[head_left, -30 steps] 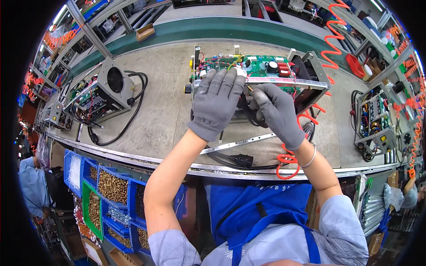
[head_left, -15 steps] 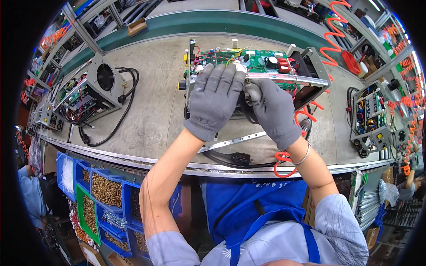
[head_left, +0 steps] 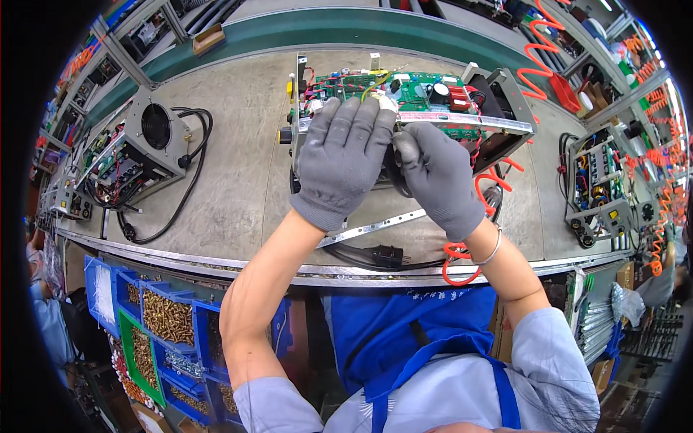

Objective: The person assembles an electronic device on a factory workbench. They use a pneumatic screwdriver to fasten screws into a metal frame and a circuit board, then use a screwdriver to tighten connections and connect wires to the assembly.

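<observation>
An opened electronic unit [head_left: 426, 94] with a green circuit board and a grey metal housing stands before me on the bench. A silver metal bar [head_left: 491, 123] runs along its near side. My left hand [head_left: 342, 155], in a grey glove, lies over the bar and the board's near edge with its fingers stretched out. Beside it, my gloved right hand [head_left: 442, 177] is closed in a pinch just under the bar. What those fingers hold is hidden. A loop of black cable shows between the hands. A loose perforated metal strip [head_left: 375, 229] lies nearer me.
A black power plug [head_left: 390, 255] lies by the bench's front edge. Similar units stand at left [head_left: 137, 144] and right [head_left: 598, 184]. An orange coiled hose [head_left: 462, 263] hangs beside my right wrist. Blue bins of brass-coloured fasteners [head_left: 167, 315] sit below at left.
The whole view has shifted slightly, so everything sits a little further left and up. Both hands keep nearly the same hold and place on the unit.
</observation>
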A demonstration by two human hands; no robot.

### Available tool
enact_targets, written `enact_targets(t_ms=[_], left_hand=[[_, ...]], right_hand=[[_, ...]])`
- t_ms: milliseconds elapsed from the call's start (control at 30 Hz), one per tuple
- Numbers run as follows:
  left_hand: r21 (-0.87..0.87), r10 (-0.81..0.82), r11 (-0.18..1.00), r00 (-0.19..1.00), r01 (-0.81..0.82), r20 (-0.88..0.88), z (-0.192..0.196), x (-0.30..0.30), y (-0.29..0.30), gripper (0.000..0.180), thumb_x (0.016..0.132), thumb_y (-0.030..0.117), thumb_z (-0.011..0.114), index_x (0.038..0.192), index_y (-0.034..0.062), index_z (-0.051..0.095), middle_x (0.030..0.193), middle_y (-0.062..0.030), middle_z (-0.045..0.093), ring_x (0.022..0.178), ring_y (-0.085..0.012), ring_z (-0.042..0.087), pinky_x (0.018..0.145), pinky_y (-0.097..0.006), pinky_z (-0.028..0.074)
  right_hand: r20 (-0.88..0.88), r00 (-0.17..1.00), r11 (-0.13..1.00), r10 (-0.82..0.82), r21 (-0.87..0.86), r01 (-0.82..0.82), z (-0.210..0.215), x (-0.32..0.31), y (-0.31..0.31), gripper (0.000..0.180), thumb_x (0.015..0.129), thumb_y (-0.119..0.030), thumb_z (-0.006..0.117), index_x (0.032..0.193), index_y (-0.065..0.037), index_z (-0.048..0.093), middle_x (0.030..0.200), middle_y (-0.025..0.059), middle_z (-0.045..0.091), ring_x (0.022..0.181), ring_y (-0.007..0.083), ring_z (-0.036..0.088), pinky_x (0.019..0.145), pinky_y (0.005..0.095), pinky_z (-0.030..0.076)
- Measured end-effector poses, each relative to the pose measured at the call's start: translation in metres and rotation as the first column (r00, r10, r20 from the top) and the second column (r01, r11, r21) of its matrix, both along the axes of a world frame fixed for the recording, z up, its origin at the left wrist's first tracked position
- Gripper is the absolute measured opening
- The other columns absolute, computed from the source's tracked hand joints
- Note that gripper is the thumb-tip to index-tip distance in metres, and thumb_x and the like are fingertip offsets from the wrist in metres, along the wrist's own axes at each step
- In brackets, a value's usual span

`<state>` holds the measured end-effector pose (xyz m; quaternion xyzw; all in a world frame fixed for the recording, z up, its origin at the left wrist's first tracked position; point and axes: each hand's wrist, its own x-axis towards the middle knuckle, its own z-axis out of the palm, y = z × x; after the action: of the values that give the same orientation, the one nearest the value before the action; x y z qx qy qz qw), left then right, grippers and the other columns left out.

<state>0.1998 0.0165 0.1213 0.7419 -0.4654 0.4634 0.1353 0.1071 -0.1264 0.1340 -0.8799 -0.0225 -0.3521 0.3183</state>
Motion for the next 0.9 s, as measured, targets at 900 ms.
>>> enact_targets(t_ms=[900], left_hand=[[-0.008, -0.008, 1.0, 1.0, 0.008, 0.024, 0.002, 0.005, -0.002, 0.038, 0.08, 0.02, 0.061, 0.117, 0.0109, 0.067, 0.115, -0.006, 0.066, 0.109, -0.0237, 0.062, 0.102, -0.043, 0.046]], right_hand=[[-0.169, 0.976, 0.979, -0.136, -0.174, 0.106, 0.005, 0.002, -0.017, 0.039, 0.093, -0.04, 0.062, 0.074, -0.006, 0.061, 0.064, 0.0169, 0.059, 0.062, 0.0368, 0.062, 0.053, 0.042, 0.047]])
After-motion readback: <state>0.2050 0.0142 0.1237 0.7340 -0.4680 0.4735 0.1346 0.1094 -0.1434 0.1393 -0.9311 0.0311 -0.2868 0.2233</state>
